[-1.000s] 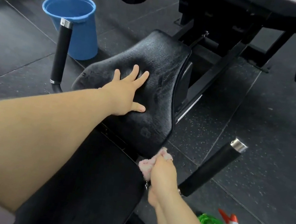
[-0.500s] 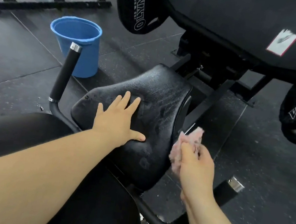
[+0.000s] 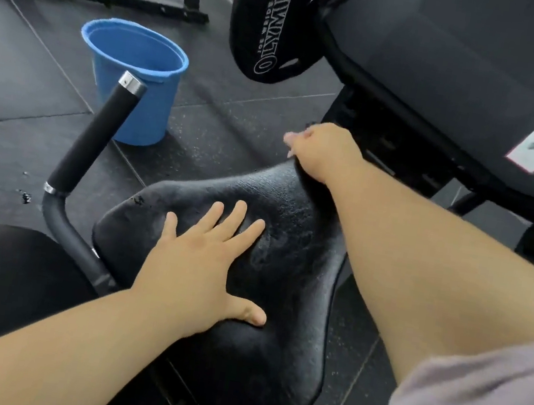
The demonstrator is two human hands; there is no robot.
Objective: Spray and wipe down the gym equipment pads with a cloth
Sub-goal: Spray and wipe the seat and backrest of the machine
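Head | left hand point(image 3: 201, 262) flat on black pad point(image 3: 270, 359) | right hand point(image 3: 321, 151) clutching cloth point(image 3: 288, 137) | blue bucket point(image 3: 141, 104) on rubber floor point(image 3: 14, 95)

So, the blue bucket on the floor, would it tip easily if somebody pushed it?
Probably: the bucket is wider at the rim than the base. It looks like thin plastic, likely light. The rubbery floor may grip it.
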